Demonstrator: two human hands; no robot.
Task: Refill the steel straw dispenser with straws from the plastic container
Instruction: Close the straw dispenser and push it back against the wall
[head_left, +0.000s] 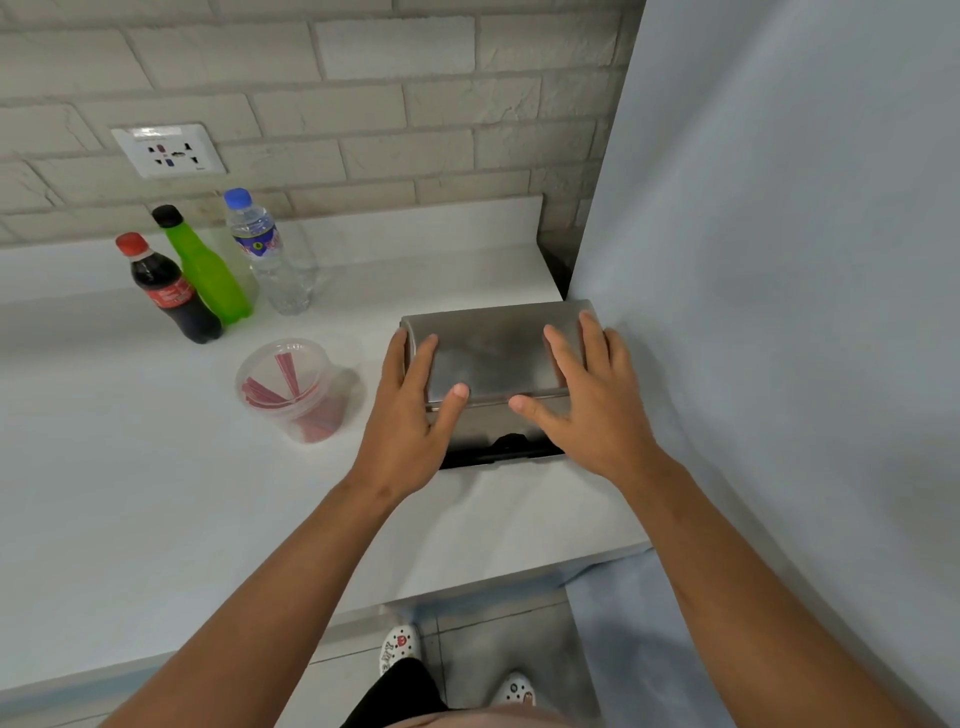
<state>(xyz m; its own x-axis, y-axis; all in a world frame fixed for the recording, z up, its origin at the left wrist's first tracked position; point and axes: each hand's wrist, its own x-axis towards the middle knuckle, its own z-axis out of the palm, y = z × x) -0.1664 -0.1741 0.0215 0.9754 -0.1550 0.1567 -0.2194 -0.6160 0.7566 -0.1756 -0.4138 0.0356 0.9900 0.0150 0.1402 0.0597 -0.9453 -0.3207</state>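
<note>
The steel straw dispenser (493, 353) stands on the white counter against the pale blue wall, its lid down and a black tray at its front. My left hand (410, 410) lies flat on the lid's left end, thumb at the lid's front edge. My right hand (582, 400) rests on the right end, fingers spread, thumb at the same edge. Left of the dispenser stands a clear plastic container (296, 389) holding several red-and-white wrapped straws (275, 384), its top open.
A cola bottle (166, 291), a green bottle (208, 270) and a water bottle (270, 260) stand at the back left of the counter (156, 467). A wall socket (169, 150) sits on the brick wall. The counter's front edge runs below my forearms.
</note>
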